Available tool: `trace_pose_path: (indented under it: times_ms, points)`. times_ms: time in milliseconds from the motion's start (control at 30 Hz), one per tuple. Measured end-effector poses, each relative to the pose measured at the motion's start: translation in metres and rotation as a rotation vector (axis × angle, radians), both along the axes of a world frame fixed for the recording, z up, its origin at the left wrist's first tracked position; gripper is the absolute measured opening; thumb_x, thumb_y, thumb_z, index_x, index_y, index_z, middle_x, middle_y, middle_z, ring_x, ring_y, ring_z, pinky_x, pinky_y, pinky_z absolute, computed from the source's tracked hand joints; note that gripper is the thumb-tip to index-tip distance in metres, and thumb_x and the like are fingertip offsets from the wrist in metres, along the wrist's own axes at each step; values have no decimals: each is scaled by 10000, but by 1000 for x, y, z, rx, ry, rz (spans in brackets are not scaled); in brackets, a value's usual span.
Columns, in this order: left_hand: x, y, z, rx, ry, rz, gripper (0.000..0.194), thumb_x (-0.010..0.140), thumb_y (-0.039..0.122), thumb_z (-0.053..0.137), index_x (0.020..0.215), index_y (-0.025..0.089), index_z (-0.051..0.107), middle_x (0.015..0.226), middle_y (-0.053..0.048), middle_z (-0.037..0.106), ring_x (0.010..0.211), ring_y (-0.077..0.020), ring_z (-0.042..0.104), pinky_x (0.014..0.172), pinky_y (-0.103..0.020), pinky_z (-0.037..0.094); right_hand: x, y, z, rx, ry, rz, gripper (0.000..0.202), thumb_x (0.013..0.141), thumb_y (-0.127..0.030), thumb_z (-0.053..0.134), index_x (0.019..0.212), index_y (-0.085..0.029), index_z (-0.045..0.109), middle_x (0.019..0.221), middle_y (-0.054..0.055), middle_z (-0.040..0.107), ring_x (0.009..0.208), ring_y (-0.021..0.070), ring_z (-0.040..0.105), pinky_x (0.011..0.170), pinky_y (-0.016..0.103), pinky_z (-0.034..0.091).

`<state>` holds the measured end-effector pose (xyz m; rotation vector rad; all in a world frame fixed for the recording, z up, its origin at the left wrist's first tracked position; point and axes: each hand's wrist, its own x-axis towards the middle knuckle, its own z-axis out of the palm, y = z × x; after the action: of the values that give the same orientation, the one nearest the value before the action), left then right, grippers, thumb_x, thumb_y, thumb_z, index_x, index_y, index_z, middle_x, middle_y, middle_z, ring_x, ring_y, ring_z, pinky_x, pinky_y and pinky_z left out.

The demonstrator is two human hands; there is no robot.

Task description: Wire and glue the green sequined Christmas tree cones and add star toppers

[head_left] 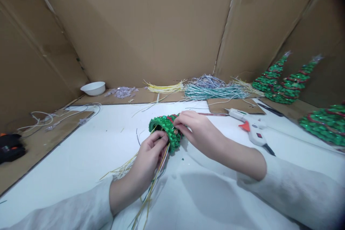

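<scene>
A green, cone-shaped tree of shiny foil-like texture with red trim (169, 125) lies on its side at the middle of the white surface (81, 151), its hollow base facing left. Its narrow end is hidden behind the right hand (198, 131), and the inside of the base is too dark to make out. The left hand (149, 156) has its grip clenched on the base rim, thumb and forefinger nearly meeting; whether wires are pinched there too cannot be told. The right grip is drawn in and touches the tree's side; how tightly it closes, and on what, cannot be told. Thin yellow, white and dark wires (149, 194) trail below the left hand, partly covered by it. A thin reddish-brown strip (214, 114), hard to identify, runs between the right hand and a white glue gun with an orange trigger (254, 129). Farther back lie teal-and-white wires (215, 92), yellow-and-white wires (167, 87) and a white bowl (93, 88). Two upright green trees with silvery tops (287, 82) stand at the right, partly overlapping. The picture's edges cut off another green tree (325, 124) and a black-and-orange object (10, 147).
</scene>
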<state>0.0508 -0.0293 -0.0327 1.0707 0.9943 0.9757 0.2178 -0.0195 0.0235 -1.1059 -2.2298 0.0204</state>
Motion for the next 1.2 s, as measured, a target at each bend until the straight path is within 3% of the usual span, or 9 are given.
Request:
trace_pose_path:
  times_ms: [200, 300, 400, 633, 1200]
  points:
    - [0, 0, 1, -41, 27, -4, 199, 800, 405, 585, 799, 216, 525, 501, 67, 390, 408, -65, 323, 379, -178, 219, -3, -10, 8, -108, 22, -101, 117, 844, -117, 535, 780, -139, 630, 773, 36, 642, 762, 167, 545, 752, 302, 409]
    - [1, 0, 3, -35, 33, -1, 196, 799, 390, 583, 757, 211, 514, 491, 72, 379, 401, -59, 326, 378, -170, 231, -8, -18, 11, -155, 4, -139, 189, 850, -305, 565, 827, -130, 633, 834, 59, 647, 799, 196, 556, 765, 339, 416]
    - [2, -1, 5, -5, 24, 20, 215, 772, 367, 611, 708, 197, 495, 494, 75, 374, 407, -54, 334, 384, -163, 265, -14, -23, 6, -101, -57, -178, 442, 708, -489, 681, 873, -82, 628, 860, 105, 643, 822, 245, 558, 748, 369, 430]
    - [4, -1, 6, -9, 15, 19, 165, 749, 331, 613, 801, 211, 513, 427, 85, 388, 349, -77, 309, 348, -189, 244, -20, -23, -13, 175, -54, -229, 223, 740, -284, 669, 829, -88, 610, 793, 93, 618, 739, 235, 550, 666, 343, 432]
    - [4, -1, 11, -36, -8, -8, 152, 754, 253, 574, 672, 202, 457, 432, 81, 398, 376, -70, 349, 393, -183, 244, -18, -24, -11, 95, -8, -192, 158, 752, -249, 637, 804, -105, 601, 800, 82, 605, 744, 219, 525, 671, 323, 409]
